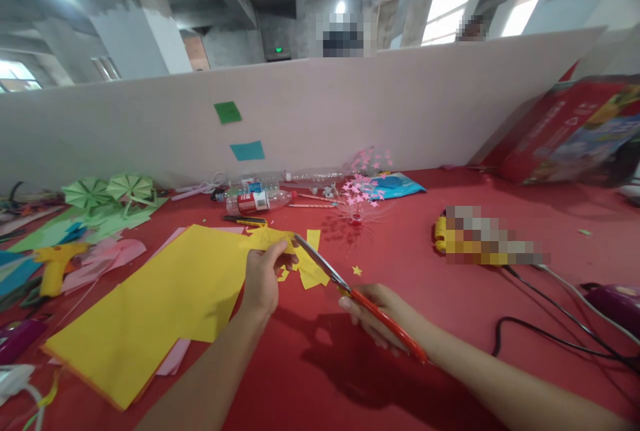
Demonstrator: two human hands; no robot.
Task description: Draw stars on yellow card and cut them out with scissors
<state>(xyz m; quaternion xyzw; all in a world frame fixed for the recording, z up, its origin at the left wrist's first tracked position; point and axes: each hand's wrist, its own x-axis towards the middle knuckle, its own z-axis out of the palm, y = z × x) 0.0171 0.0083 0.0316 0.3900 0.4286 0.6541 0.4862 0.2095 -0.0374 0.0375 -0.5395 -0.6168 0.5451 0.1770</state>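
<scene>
My left hand [263, 278] pinches a small piece of yellow paper [270, 239], thumb on top. In my right hand [383, 318] is a pair of scissors [345, 288] with red handles, its blades pointing up and left. The blade tips are close to the right end of the held paper; whether they touch it I cannot tell. Yellow paper scraps [313, 272] lie on the red table just beyond my hands, with a small yellow star [357, 270] to their right. Large yellow sheets [165, 304] are stacked left of my left hand, over some pink paper.
Several plastic bottles [260, 200] and a decoration of pink stars [357, 191] stand toward the white partition [300, 111]. A yellow glue gun [60, 261] and green folded paper [87, 192] are at left. A yellow power strip [470, 244] with cables lies right.
</scene>
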